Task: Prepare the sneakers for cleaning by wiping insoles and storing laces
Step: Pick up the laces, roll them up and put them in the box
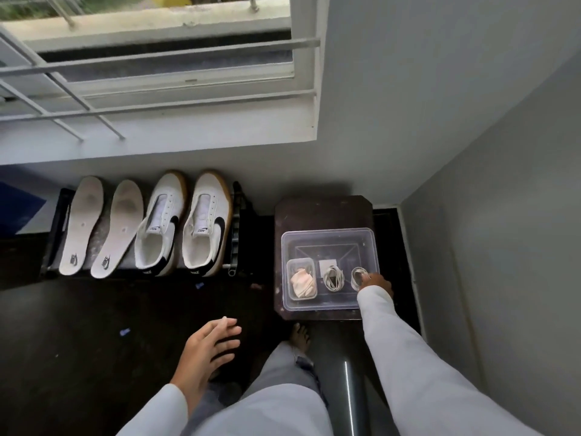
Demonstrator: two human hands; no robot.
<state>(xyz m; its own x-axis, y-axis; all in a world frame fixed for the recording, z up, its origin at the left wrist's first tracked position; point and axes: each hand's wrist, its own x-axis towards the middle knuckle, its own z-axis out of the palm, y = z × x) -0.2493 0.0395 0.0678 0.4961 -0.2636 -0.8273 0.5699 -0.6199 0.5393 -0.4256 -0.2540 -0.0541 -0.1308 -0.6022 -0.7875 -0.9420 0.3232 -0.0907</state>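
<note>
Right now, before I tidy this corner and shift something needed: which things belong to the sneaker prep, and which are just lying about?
Job: left insole, right insole, left sneaker, right sneaker, cloth in small tub, lace coil, second lace coil at the right hand, clear box.

Lying about: blue scrap on the floor, window bars; left hand idle.

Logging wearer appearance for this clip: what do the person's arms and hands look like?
Both arms wear long, pale grey-white sleeves, the left sleeve and right sleeve alike, ending at the wrists. The left hand and right hand are bare: no gloves, and no watch or markings show.
</note>
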